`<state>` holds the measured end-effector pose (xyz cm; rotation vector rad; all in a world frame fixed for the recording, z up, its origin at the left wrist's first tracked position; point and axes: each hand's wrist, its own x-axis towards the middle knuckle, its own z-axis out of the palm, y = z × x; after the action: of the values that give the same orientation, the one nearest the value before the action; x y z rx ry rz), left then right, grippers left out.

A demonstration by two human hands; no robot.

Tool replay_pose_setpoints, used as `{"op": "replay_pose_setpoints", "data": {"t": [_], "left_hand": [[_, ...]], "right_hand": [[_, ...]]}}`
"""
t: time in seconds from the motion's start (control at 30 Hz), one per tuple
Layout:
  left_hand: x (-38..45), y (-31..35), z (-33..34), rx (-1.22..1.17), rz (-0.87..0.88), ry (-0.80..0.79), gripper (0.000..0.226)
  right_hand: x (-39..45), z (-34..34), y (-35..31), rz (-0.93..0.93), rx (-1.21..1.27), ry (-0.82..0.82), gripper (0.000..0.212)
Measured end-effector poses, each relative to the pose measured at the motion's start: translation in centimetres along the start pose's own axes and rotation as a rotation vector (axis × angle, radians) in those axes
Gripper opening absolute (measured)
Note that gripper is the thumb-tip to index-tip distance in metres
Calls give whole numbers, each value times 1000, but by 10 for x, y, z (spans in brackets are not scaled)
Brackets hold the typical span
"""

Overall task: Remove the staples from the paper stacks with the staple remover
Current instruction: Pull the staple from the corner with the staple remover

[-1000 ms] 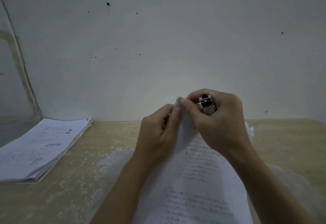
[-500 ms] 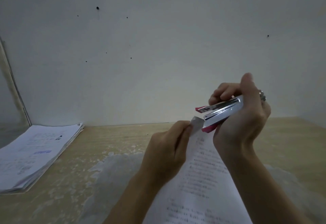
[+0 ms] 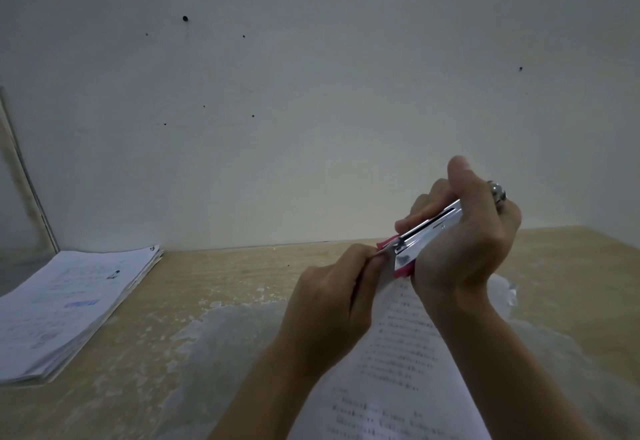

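Note:
A printed paper stack (image 3: 398, 363) is lifted off the table, its top corner raised. My left hand (image 3: 332, 304) pinches that corner between thumb and fingers. My right hand (image 3: 464, 238), with a ring on one finger, grips a silver and pink staple remover (image 3: 420, 233). The tool's pink front tip sits on the paper corner, right beside my left fingertips. The staple itself is hidden by my fingers and the tool.
A second thick stack of printed sheets (image 3: 69, 304) lies at the table's left edge near the wall. The wooden table (image 3: 221, 277) has a pale worn patch in the middle. A white wall stands close behind. A crumpled clear plastic piece (image 3: 505, 294) lies behind my right wrist.
My right hand turned the staple remover from end-on to sideways and brought its tip onto the paper corner. Both hands and the paper shifted slightly right and lower in view.

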<state>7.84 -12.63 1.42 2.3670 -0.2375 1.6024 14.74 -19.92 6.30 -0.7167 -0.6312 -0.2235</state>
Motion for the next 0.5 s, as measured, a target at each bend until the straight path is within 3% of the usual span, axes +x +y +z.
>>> {"op": "replay_pose_setpoints", "data": {"t": [0.37,0.5], "left_hand": [[-4,-5,4,-10,10,-55,27],[-3,-11,-2,-45,-155,-15,16]], "right_hand": [[3,-2,0,-13,3,-56,47],[10,-6,-1,-9,-84,-93,46]]}}
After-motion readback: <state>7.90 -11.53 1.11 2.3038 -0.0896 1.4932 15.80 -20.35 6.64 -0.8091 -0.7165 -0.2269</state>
